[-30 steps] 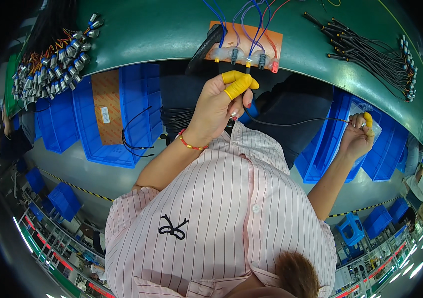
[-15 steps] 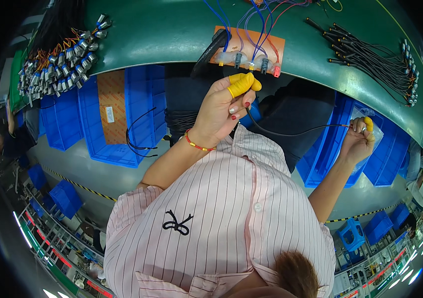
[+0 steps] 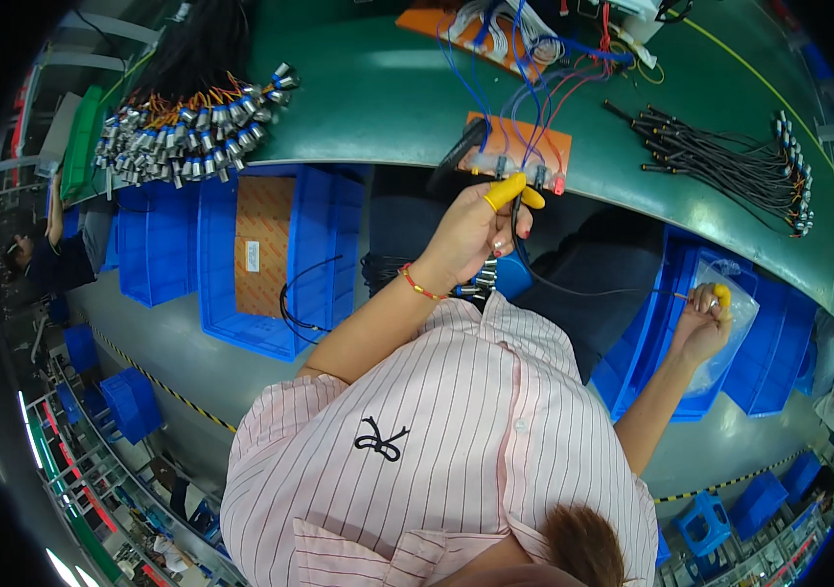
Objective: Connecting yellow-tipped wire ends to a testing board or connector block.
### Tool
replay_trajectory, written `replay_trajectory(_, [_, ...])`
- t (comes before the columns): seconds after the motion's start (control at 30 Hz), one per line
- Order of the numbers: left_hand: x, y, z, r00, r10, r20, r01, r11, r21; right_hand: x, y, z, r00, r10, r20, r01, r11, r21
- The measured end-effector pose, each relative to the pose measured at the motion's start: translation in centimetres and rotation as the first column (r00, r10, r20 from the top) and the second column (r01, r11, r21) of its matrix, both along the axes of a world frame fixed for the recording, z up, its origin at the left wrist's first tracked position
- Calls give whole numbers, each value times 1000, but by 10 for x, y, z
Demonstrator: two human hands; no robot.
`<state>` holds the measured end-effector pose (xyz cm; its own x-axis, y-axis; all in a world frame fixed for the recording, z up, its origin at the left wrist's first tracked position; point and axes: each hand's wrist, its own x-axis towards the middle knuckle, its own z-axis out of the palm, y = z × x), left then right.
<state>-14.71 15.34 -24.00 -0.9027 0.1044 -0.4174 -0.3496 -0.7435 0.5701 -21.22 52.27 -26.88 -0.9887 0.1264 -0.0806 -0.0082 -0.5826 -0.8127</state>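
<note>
My left hand [image 3: 464, 238], with yellow finger covers on its thumb and a finger, pinches one end of a thin black cable [image 3: 588, 293] at the near edge of a small orange board [image 3: 556, 147]. The board carries clear glue, dark clips, a red connector [image 3: 559, 184] and blue, purple and red wires. Whether the cable end touches a contact there is hidden by the fingers. Off to the right, my right hand [image 3: 703, 331] is closed on the cable's other end, where a bit of orange wire shows. A black strap-like piece [image 3: 458, 155] lies at the board's left.
On the green table [image 3: 358, 108] lie a heap of metal-capped cables [image 3: 187, 132] at left and a bundle of black cables [image 3: 720, 152] at right. Another orange board [image 3: 427, 22] with wiring lies behind. Blue bins [image 3: 319, 264] stand below the table edge, one with a plastic bag [image 3: 730, 338].
The view has shifted, so the table and boards appear lower and more of the back shows. Both hands keep their hold on the cable, the left still at the board.
</note>
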Motion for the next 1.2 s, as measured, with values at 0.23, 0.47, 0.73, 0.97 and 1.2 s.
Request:
replay_trajectory(0.23, [7,19,-10,984,169,-57,-176,970,-165,0,3,5,1000,-20,-11,19,999,-34])
replay_trajectory(0.47, [53,51,1,992,-117,-47,94,935,-342,-1,29,16,998,-51,-49,45,993,-108])
replay_trajectory(0.73, [-29,71,40,947,-115,-300,27,958,-284,-69,102,65,952,-27,-305,-11,992,-123])
replay_trajectory(0.97, [-92,94,32,919,-64,-388,-57,954,-293,-180,157,75,930,-214,-298,150,963,-224])
replay_trajectory(1.2, [-29,51,29,855,-416,-309,220,831,-512,-262,174,37,947,-274,-166,251,956,-149])
